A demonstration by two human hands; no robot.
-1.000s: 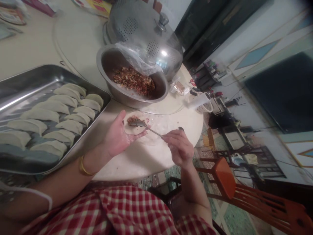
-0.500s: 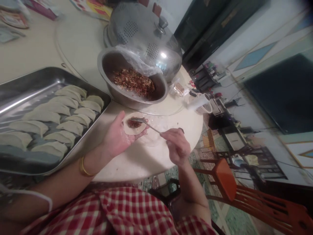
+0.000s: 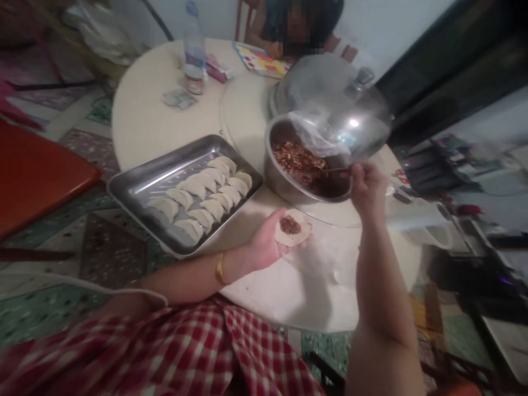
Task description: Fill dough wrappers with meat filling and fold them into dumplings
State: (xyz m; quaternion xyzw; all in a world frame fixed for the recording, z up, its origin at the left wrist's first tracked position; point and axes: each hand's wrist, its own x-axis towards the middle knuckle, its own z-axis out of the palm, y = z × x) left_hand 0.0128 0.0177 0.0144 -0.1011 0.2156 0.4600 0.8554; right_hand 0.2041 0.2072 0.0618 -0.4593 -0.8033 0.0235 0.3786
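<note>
A round dumpling wrapper rests across the fingers of my left hand, its thumb along the edge. Dark minced filling sits in the wrapper's middle. My right hand grips a spoon by the handle, over the near right rim of a metal bowl. The spoon's head is down in the chopped filling and hidden there. To the left, a steel tray carries two rows of folded dumplings.
Behind the bowl stands a domed metal lid, with a plastic bag over the bowl's far edge. A bottle and jar are on the far left of the round table. Another person sits across.
My right hand has moved the spoon from the wrapper up into the bowl. My left hand still holds the filled wrapper. The view has swung left, showing more of the table.
</note>
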